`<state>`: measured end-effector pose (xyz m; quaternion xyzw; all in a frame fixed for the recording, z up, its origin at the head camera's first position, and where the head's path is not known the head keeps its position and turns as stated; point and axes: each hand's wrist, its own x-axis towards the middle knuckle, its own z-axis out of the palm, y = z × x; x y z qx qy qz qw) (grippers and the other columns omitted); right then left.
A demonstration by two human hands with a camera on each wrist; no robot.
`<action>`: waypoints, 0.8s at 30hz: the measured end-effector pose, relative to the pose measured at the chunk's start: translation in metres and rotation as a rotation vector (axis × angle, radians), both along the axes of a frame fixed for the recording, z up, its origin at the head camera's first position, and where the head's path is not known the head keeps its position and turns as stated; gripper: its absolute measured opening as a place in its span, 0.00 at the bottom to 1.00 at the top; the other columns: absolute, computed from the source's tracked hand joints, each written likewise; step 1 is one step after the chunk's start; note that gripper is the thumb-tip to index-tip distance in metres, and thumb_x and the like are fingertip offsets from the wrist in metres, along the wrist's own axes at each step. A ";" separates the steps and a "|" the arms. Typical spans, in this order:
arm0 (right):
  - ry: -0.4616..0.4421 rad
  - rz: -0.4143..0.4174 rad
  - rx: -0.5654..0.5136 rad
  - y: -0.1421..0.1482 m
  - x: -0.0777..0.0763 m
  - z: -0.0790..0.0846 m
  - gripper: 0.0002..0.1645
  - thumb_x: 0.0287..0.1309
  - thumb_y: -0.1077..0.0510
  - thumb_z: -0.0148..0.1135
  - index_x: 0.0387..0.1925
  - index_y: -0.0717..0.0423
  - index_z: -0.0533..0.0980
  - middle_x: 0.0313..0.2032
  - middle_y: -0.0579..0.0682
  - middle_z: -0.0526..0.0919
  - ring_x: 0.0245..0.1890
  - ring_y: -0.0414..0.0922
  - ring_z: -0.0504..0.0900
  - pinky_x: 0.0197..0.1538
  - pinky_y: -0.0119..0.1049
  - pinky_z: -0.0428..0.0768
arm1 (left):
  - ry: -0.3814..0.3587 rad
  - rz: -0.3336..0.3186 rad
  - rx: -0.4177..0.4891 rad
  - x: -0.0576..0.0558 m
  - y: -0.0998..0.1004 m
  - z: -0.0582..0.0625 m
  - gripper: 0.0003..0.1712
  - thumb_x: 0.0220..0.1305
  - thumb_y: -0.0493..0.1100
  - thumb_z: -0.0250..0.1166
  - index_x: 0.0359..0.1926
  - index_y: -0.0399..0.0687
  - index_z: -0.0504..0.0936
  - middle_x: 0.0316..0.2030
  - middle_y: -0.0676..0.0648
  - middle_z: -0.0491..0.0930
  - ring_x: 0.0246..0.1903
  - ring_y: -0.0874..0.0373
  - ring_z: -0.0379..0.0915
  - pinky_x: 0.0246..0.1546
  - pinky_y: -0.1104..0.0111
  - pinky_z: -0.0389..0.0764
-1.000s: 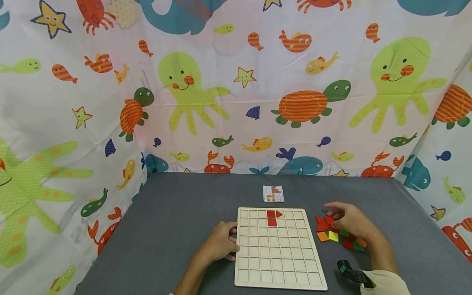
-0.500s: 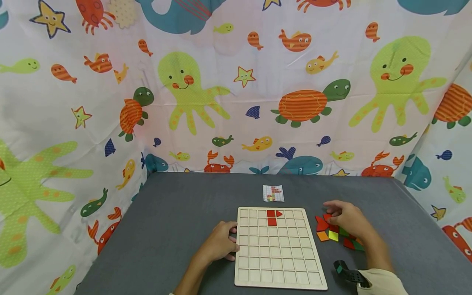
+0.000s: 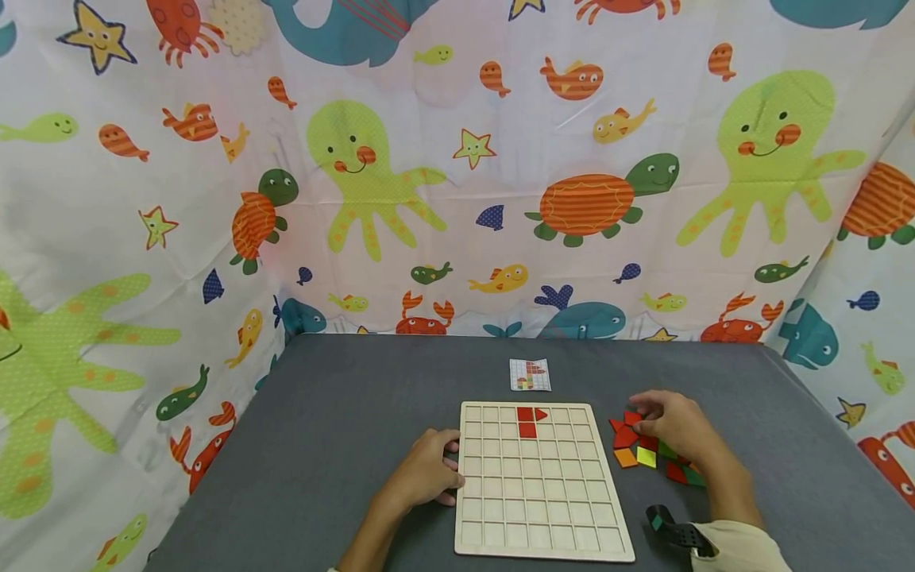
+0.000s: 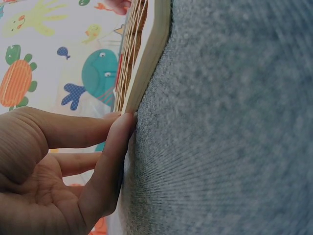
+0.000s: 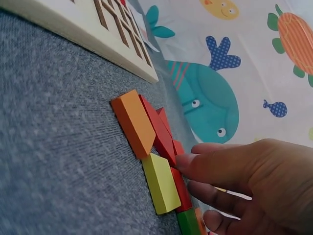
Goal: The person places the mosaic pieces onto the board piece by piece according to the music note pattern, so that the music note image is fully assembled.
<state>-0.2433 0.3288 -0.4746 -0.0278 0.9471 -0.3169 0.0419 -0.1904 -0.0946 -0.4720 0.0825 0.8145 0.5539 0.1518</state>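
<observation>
A pale wooden grid board (image 3: 539, 492) lies on the grey cloth. Two red squares (image 3: 526, 430) and a red triangle (image 3: 540, 415) sit in its far cells. My left hand (image 3: 425, 469) holds the board's left edge; the left wrist view shows thumb and finger meeting at the wooden rim (image 4: 151, 54). To the board's right, my right hand (image 3: 675, 425) reaches over a pile of coloured blocks, its fingertips at the red pieces (image 3: 625, 436). In the right wrist view the thumb touches a red block (image 5: 157, 128), beside an orange block (image 5: 133, 123) and a yellow block (image 5: 161, 183).
A small printed pattern card (image 3: 530, 376) lies beyond the board. Green blocks (image 3: 692, 477) lie partly under the right forearm. A black wristband (image 3: 682, 531) shows near the right sleeve. A sea-animal curtain (image 3: 443, 175) hangs behind the table (image 3: 343, 413).
My right hand has shifted slightly left, then a touch back, over the pile. Red pieces under its fingertips have moved a little away and to the left. The left hand and board stay put.
</observation>
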 end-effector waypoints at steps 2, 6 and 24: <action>-0.013 0.002 0.009 0.000 -0.001 0.001 0.23 0.61 0.62 0.74 0.57 0.67 0.82 0.46 0.59 0.86 0.44 0.51 0.81 0.47 0.50 0.87 | 0.004 0.001 0.000 0.000 0.000 0.000 0.43 0.52 0.18 0.70 0.71 0.26 0.70 0.54 0.36 0.71 0.42 0.49 0.75 0.22 0.59 0.91; -0.039 0.005 0.028 0.001 -0.004 0.001 0.22 0.61 0.61 0.74 0.55 0.67 0.84 0.43 0.56 0.86 0.41 0.50 0.81 0.44 0.46 0.85 | 0.012 -0.002 -0.005 0.000 0.000 -0.001 0.42 0.52 0.18 0.69 0.71 0.25 0.70 0.54 0.36 0.71 0.42 0.49 0.75 0.21 0.59 0.91; 0.016 0.027 0.008 -0.009 0.000 0.004 0.21 0.65 0.56 0.74 0.55 0.64 0.85 0.40 0.53 0.85 0.39 0.48 0.78 0.39 0.38 0.81 | -0.003 0.011 -0.002 -0.002 0.000 -0.003 0.43 0.53 0.19 0.70 0.71 0.28 0.71 0.54 0.37 0.71 0.43 0.49 0.76 0.21 0.59 0.90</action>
